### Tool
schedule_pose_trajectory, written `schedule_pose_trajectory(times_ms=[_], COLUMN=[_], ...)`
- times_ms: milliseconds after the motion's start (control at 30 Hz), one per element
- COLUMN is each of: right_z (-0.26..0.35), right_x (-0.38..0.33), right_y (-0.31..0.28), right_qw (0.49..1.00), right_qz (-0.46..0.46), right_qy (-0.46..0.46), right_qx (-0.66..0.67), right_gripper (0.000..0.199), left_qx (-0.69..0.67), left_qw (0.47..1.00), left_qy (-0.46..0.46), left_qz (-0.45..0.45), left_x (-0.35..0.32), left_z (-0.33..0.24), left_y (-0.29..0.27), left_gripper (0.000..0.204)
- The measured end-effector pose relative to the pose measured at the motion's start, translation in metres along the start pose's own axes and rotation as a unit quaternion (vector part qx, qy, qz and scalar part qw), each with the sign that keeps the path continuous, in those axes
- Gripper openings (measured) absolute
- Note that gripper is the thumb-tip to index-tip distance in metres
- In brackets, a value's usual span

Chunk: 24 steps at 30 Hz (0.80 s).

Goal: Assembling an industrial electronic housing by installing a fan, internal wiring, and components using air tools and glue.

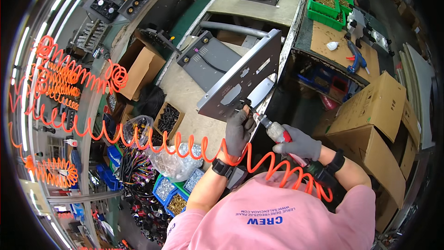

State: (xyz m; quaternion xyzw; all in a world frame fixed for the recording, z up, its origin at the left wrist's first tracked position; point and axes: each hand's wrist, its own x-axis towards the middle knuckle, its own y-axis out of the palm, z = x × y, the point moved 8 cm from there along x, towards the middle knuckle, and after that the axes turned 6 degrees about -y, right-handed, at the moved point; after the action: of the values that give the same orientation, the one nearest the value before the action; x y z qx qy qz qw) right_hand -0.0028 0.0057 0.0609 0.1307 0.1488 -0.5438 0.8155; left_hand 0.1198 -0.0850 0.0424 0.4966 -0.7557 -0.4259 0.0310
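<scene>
A grey metal panel (245, 74) with several cutouts stands tilted on its edge over the bench. My left hand (238, 132), in a dark grey glove, is closed at the panel's lower face, its fingertips pinching a small black part (245, 103) against it. My right hand (299, 145), also gloved, wraps round an air screwdriver (276, 132) with a silver front and a red band. The tool's tip points at the panel beside my left fingertips; whether it touches a screw is too small to tell. An orange coiled hose (194, 152) passes across my left wrist.
Behind the panel lies a grey metal housing (208, 60). A carton of black parts (169, 119), a plastic bag (178, 164) and blue bins of screws (176, 203) sit to the left. Green bins (324, 1) and a blue glue gun (356, 58) occupy the right table, near a cardboard box (370, 111).
</scene>
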Motion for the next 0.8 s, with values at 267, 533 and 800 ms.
schedule_pose_trajectory(times_ms=[267, 533, 800], right_z=[0.007, 0.002, 0.005], right_x=[-0.007, -0.004, -0.005], right_y=[-0.006, -0.010, -0.010], right_qw=[1.000, 0.995, 0.990], right_qz=[-0.019, -0.029, -0.020], right_qy=[0.007, -0.016, -0.015], right_qx=[-0.019, -0.099, -0.142], right_gripper=[0.052, 0.058, 0.063], left_qx=[-0.015, -0.059, -0.063], left_qw=[0.997, 0.994, 0.995], left_qy=[-0.030, -0.075, -0.066], left_qz=[-0.076, -0.054, -0.035], left_x=[-0.004, -0.005, -0.003], left_z=[-0.001, 0.005, 0.003], left_y=[-0.007, 0.001, 0.002], left_gripper=[0.036, 0.026, 0.029])
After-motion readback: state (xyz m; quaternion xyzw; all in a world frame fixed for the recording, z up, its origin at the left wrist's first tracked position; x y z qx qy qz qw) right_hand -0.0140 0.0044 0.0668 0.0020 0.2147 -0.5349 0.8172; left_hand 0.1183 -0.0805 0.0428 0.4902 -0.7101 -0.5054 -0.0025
